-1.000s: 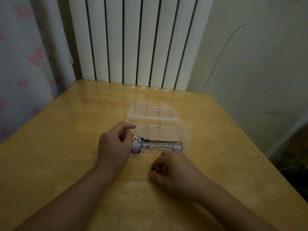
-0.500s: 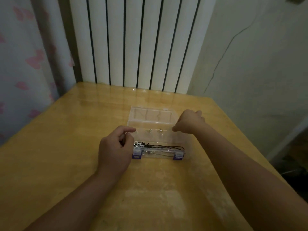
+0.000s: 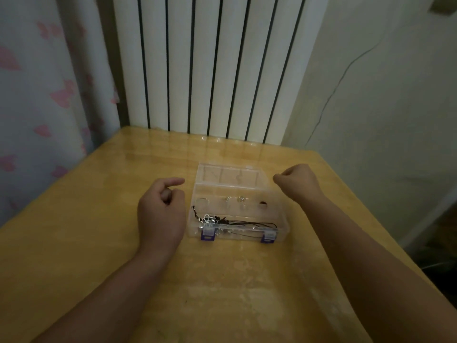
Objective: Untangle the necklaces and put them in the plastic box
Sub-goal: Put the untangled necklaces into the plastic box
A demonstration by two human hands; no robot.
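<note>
A clear plastic box (image 3: 285,220) with purple clasps lies open on the wooden table (image 3: 99,231), its lid (image 3: 230,175) leaning back. Black-cord necklaces (image 3: 238,222) with silvery pendants lie bunched along the box's front compartment. My left hand (image 3: 160,214) hovers just left of the box, fingers curled with the index finger sticking out, holding nothing I can see. My right hand (image 3: 296,184) is a curled fist beside the lid's right corner; I cannot tell if it touches the lid.
Small shiny trinkets (image 3: 240,199) sit in the box's middle compartments. A white ribbed radiator (image 3: 210,70) stands behind the table's far edge, a pink-patterned curtain (image 3: 37,107) to the left, and a wall to the right.
My right hand went from the table in front of the box up to the lid's right corner, then slightly right. My left hand drew a little away from the box's left side.
</note>
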